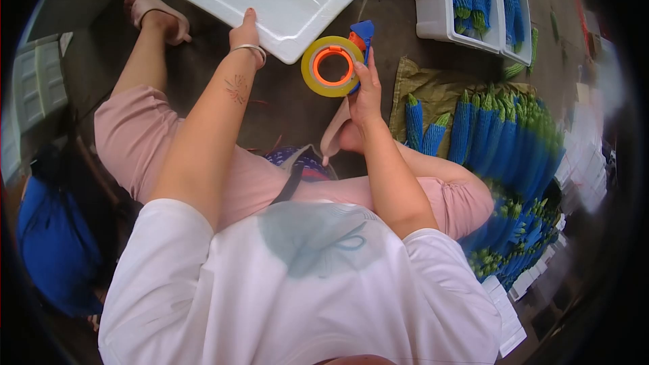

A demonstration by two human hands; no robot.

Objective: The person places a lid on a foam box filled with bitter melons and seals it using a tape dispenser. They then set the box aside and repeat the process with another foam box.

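Note:
A white foam box [270, 0] with a flat, shiny lid fills the upper middle of the view. My left hand [248, 35] grips its near left edge, thumb up over the rim and the other fingers mostly hidden. In my right hand [367, 91] is a tape dispenser [362, 35] with a blue and orange head, closed in my fingers. Its large roll of yellowish tape [312, 81] has an orange hub and faces me, just off the box's near right corner. What looks like a thin clear strip [366, 1] runs from the box's right corner towards the dispenser.
Open white foam boxes [433, 30] at the upper right hold green vegetables in blue net sleeves. Many more sleeved vegetables [483, 128] lie on a tan sheet [405, 81] to my right. A blue bag-like object [54, 236] sits at the left.

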